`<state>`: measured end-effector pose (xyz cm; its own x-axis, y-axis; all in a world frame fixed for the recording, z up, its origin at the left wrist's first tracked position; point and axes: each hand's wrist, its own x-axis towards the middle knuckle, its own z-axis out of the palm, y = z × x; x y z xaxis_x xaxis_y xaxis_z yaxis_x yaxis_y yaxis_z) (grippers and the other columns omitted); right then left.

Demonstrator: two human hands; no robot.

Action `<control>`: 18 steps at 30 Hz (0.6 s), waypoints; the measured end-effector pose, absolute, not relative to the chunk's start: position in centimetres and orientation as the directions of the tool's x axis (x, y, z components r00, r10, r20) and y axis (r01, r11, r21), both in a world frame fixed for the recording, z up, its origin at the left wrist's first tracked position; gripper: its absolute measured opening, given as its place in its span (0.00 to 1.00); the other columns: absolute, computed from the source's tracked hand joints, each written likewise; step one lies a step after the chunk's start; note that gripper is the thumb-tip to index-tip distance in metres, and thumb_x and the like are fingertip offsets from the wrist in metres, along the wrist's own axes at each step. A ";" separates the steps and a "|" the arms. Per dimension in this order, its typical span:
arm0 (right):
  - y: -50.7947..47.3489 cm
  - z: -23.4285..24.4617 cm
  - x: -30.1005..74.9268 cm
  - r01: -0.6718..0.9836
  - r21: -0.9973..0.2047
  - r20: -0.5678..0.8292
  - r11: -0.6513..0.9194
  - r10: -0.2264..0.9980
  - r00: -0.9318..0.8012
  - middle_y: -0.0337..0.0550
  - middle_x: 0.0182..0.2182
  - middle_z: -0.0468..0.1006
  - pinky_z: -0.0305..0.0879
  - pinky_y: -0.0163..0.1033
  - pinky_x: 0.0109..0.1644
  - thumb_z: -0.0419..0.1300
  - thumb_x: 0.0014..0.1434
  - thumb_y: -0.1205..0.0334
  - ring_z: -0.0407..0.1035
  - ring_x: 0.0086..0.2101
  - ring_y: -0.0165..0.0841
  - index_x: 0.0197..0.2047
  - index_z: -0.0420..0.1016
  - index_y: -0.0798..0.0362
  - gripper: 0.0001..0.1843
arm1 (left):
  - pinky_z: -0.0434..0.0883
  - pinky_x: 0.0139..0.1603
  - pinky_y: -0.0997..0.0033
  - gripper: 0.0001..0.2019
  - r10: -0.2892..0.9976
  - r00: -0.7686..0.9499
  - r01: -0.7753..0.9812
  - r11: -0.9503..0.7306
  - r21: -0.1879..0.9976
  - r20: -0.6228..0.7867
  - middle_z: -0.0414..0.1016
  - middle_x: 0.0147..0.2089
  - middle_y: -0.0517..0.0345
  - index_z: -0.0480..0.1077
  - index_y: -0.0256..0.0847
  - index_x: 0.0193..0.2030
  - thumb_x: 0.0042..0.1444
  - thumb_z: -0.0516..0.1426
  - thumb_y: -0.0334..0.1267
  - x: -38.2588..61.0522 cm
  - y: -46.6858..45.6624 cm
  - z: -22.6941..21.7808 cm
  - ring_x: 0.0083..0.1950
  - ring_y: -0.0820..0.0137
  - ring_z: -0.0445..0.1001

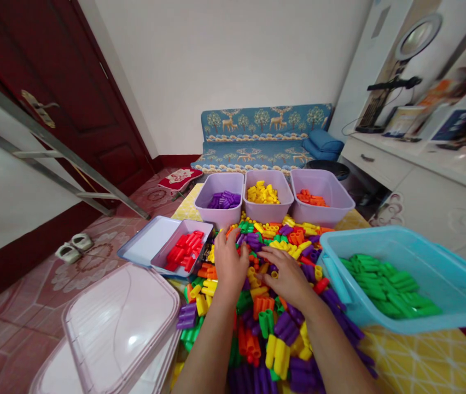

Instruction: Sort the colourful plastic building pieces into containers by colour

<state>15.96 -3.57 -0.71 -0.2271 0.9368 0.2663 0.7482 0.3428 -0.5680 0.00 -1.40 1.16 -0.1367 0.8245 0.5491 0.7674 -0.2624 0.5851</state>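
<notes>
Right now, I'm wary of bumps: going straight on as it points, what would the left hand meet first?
The left hand would probably meet the lilac bin of purple pieces first; depth is unclear.

On my feed I've got a blue deer-print sofa [253, 150] against the wall [257, 60], rolled cushion [326, 141] at its right end. Left of that sofa: dark red door [93, 104], metal ladder [58, 145], white shoes [69, 253], red stool [179, 178]. Right of it, I see a white cabinet [417, 191] with assorted clutter [446, 123] on top.
</notes>
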 end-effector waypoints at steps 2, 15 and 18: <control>-3.6 -0.8 16.0 0.742 -0.571 0.275 0.351 0.934 -0.230 0.45 0.55 0.72 0.57 0.52 0.61 0.65 0.49 0.59 0.63 0.54 0.42 0.52 0.74 0.48 0.24 | 0.62 0.61 0.55 0.20 0.864 -0.113 0.817 -0.201 0.540 0.491 0.66 0.57 0.45 0.67 0.39 0.54 0.53 0.54 0.31 -0.5 -0.5 1.4 0.61 0.57 0.62; -3.4 -1.4 15.9 0.722 -0.585 0.314 0.370 0.924 -0.219 0.45 0.53 0.73 0.58 0.51 0.60 0.64 0.50 0.60 0.64 0.53 0.41 0.53 0.73 0.48 0.24 | 0.67 0.53 0.63 0.20 0.942 0.188 0.862 -0.293 0.413 0.277 0.72 0.48 0.49 0.71 0.43 0.52 0.52 0.54 0.28 -0.4 0.4 0.9 0.51 0.61 0.71; -3.4 -1.3 15.8 0.722 -0.586 0.328 0.368 0.922 -0.204 0.45 0.52 0.73 0.59 0.49 0.59 0.62 0.50 0.65 0.65 0.52 0.40 0.52 0.73 0.51 0.23 | 0.67 0.54 0.62 0.19 0.922 0.241 0.813 -0.362 0.456 0.302 0.74 0.47 0.50 0.72 0.43 0.49 0.50 0.55 0.27 0.0 -1.0 0.7 0.51 0.61 0.71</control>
<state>15.79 -3.35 -1.34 -0.2037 0.9225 0.3279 0.7225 0.3677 -0.5855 -0.04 -1.00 0.74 0.2415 0.9223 0.3018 0.8130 -0.3621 0.4559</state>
